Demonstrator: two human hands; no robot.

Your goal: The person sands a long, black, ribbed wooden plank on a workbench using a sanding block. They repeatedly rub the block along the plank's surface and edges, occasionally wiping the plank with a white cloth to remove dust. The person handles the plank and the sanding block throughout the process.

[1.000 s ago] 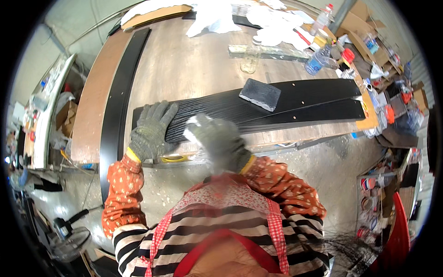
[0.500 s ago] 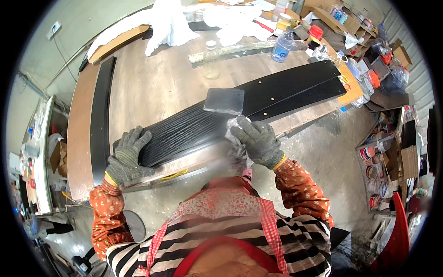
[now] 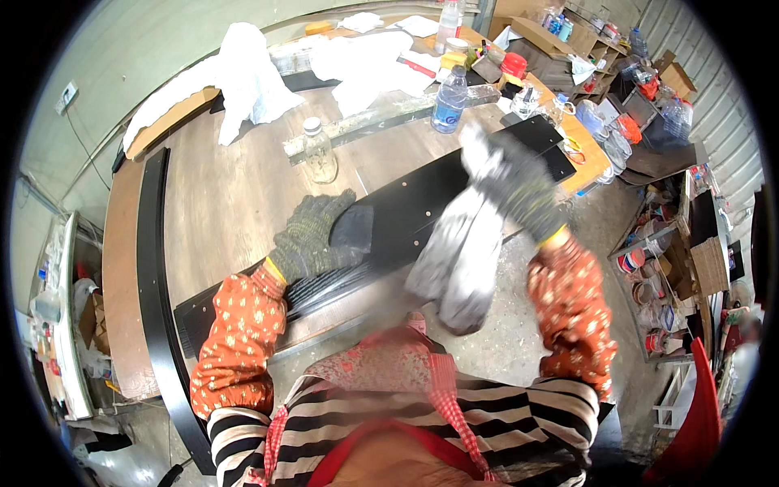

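A long black ribbed panel lies slantwise across the wooden table. My left hand, in a grey knit glove, rests flat on the panel, its fingers on a dark flat pad. My right hand, also gloved, is raised above the panel's right part and grips a grey cloth, which hangs down toward my chest, blurred by motion.
A glass jar and a plastic water bottle stand behind the panel. White cloths lie at the table's far side. A black strip runs along the left edge. Cluttered shelves and a red chair stand at the right.
My left hand moved right along the panel onto the dark pad. My right hand rose from the panel and now holds up a hanging grey cloth. The view shifted left.
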